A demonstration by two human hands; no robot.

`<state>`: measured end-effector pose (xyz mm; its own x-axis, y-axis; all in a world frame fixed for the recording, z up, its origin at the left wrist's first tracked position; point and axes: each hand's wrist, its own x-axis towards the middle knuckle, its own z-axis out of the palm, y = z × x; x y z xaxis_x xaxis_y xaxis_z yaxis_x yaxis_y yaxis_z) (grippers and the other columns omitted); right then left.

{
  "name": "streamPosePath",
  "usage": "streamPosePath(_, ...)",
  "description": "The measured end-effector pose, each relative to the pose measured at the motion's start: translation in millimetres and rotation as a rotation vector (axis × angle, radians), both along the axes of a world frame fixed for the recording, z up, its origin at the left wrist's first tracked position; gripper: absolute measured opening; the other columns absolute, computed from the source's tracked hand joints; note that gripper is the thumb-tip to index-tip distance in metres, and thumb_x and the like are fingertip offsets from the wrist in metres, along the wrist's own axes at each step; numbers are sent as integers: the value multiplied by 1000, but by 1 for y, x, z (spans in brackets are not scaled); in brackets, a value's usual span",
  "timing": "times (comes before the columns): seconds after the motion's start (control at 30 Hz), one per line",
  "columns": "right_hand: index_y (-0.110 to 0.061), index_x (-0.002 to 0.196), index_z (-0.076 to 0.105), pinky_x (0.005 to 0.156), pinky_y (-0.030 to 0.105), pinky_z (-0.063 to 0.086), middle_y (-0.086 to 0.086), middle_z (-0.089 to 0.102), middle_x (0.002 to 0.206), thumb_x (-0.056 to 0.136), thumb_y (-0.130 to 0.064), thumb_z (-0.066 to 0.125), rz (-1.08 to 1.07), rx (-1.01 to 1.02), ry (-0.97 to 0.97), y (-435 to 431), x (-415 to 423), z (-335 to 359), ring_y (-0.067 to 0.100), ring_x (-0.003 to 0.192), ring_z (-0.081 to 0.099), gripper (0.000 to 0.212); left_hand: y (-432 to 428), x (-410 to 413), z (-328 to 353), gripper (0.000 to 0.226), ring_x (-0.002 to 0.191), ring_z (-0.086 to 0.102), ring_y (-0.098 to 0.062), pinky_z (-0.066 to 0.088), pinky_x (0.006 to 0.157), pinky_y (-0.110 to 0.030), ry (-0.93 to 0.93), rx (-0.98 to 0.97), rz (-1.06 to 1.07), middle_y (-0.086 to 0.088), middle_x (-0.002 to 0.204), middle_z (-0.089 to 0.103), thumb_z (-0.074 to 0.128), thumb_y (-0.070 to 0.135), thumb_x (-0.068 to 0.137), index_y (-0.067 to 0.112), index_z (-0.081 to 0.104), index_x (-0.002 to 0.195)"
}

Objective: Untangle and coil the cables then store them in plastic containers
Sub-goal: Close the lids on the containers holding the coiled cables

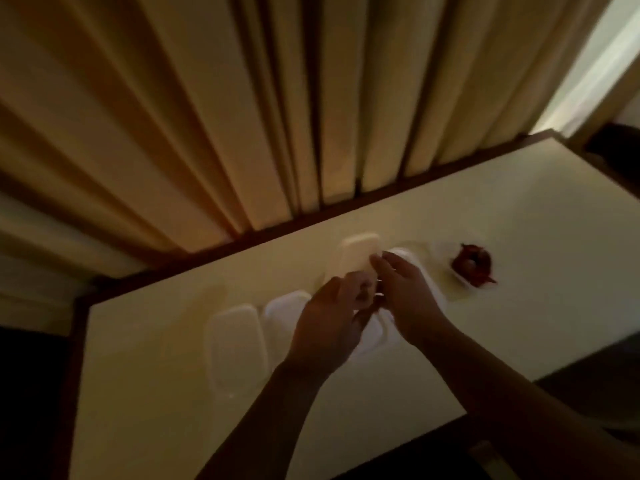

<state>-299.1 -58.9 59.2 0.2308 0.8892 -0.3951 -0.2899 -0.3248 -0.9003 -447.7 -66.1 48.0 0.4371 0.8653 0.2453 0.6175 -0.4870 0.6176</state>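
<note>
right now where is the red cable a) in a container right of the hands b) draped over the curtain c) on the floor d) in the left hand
a: the red cable sits coiled in a container on the table, right of the left hand and right hand, touched by neither.

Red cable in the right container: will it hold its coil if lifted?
Probably floppy: the red cable sits as a loose bundle, an end poking past the container rim, so it may uncoil. Likely light, and the container could slide with it.
</note>
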Motion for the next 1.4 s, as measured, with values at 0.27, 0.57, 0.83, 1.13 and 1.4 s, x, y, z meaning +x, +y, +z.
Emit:
streamPosePath(0.27, -9, 121, 71, 78, 27, 43, 11, 73, 104, 103, -15, 51, 18, -37, -929, -7, 205, -11, 25, 90, 64, 28, 33, 159, -38, 52, 138, 39, -19, 38, 113, -49, 95, -102, 76, 2, 148, 47, 49, 55, 100, 30, 47, 145)
streamPosePath(0.57, -4, 125, 67, 84, 48, 54, 17, 59, 121, 97, -13, 57, 307, 69, -1287, 33, 266, -92, 40, 102, 55, 31, 43, 247, -64, 59, 148, 27, -27, 32, 113, -56, 527, -278, 182, -2, 163, 27, 42, 46, 104, 25, 27, 157)
streamPosePath(0.83, -20, 161, 21, 100, 48, 49, 6, 32, 162, 97, -13, 45, 607, 67, -1161, 47, 274, -97, 37, 125, 49, 68, 50, 262, -62, 60, 152, 22, -25, 20, 119, -61, 658, -372, 184, -3, 172, 3, 28, 42, 110, 16, 14, 163)
streamPosePath(1.13, -26, 162, -1, 121, 52, 22, -12, -12, 168, 83, -47, 4, 999, 163, -1369, 56, 292, -99, 23, 157, -6, 81, 54, 254, -63, 97, 158, -14, -27, -12, 120, -66, 771, -471, 117, -8, 170, -22, 30, 71, 99, 10, -10, 162)
streamPosePath(1.4, -31, 162, 0, 123, 61, 9, -18, -9, 168, 95, -44, 17, 928, 226, -1313, 55, 298, -116, 19, 157, -4, 70, 56, 251, -68, 132, 157, -20, -24, -21, 108, -76, 841, -488, 108, -7, 168, -29, 41, 94, 75, 11, -16, 160)
